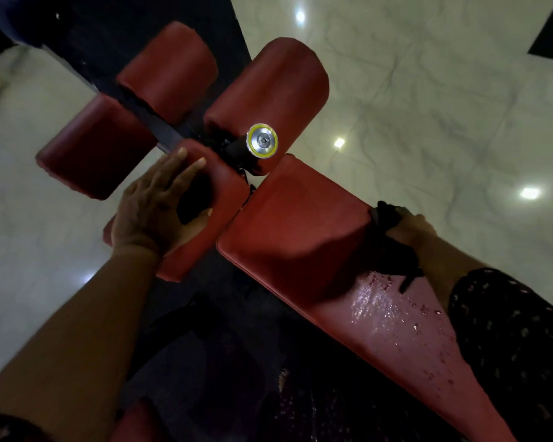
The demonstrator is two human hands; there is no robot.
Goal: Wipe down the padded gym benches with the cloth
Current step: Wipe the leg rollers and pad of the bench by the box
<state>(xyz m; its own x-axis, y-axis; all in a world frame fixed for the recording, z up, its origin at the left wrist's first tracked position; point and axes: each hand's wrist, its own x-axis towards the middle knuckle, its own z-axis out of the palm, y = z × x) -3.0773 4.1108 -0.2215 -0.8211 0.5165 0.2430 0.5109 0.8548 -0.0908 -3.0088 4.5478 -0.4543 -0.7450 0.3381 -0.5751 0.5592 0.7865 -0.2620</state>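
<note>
You are working along a long red bench (300,237), and by my judgement you are only partway through it. The stretch nearest you is glistening with droplets (393,317), so it is wetted and waiting to be wiped off. The upper stretch is looking dull and dry, and the view is not settling whether that part counts as finished. The red roller pads (268,90) clustered beyond the bench end are showing no wet sheen at all, so I am counting them as likely left to do, along with any other benches out of view.

Your left hand (154,212) is lying spread over the nearest roller (224,186). Its fingers are straight, the thumb is splayed to the side, and it is bracing on the padding rather than gripping it.

Your right hand (412,231) is sitting at the bench's right edge, just above the wet patch. It is bunching the dark cloth (393,250) in its grip and pressing it against the padding there. The cloth is hiding most of its fingers, so I am not reading exactly how they are curling.
</note>
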